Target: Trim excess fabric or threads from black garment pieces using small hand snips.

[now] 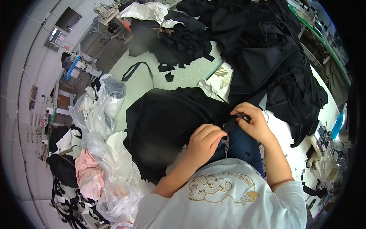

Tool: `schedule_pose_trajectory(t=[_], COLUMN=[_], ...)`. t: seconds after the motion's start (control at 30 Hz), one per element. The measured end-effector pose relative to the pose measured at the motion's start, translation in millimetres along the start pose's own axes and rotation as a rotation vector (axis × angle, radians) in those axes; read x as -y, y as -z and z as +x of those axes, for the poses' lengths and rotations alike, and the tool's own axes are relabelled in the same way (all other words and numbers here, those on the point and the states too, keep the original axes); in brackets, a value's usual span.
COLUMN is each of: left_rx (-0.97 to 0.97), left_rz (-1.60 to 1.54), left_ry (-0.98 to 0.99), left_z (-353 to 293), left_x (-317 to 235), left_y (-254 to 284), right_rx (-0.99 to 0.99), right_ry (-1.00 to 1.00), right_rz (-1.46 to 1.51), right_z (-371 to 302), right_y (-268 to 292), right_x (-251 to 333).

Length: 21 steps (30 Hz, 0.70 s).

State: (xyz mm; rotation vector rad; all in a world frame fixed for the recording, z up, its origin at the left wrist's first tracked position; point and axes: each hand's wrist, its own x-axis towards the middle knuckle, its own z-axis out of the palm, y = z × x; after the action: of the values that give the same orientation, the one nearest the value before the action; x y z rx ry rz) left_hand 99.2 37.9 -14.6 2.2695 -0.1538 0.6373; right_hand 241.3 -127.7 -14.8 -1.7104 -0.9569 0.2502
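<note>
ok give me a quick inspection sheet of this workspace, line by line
surface: pale green table, mostly covered by fabric
job's things: black garment bunched on the lap; small dark tool, kind unclear
clutter: black fabric pile, black scraps, white cloth, clear plastic bags, pink cloth
grippers: left hand grips the garment's edge; right hand pinches the tool against the cloth
cables: black strap on the table; thin wires on the machine stands at upper left
surroundings: sewing machine at right, more machines beyond
</note>
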Motion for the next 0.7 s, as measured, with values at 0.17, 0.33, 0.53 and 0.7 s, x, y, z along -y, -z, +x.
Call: schedule_pose_trajectory(t=[0.17, 0.33, 0.53, 0.7], left_rx=[-0.074, -0.038, -0.036, 0.01], left_rz=[0.171, 0.204, -0.294, -0.229], left_ry=[0.084, 0.227, 0.208, 0.116], left_z=[-11, -19, -19, -22], left_x=[-15, -12, -23, -43], left_y=[8, 5, -2, -4], right_rx=[0.016, -0.027, 0.201, 0.322], right_ry=[0.057, 0.054, 0.011, -0.197], right_rz=[-0.114, -0.368, -0.238, 0.108], right_z=[-6, -17, -33, -35], right_y=[2, 19, 31, 32], right_x=[5, 18, 35, 22])
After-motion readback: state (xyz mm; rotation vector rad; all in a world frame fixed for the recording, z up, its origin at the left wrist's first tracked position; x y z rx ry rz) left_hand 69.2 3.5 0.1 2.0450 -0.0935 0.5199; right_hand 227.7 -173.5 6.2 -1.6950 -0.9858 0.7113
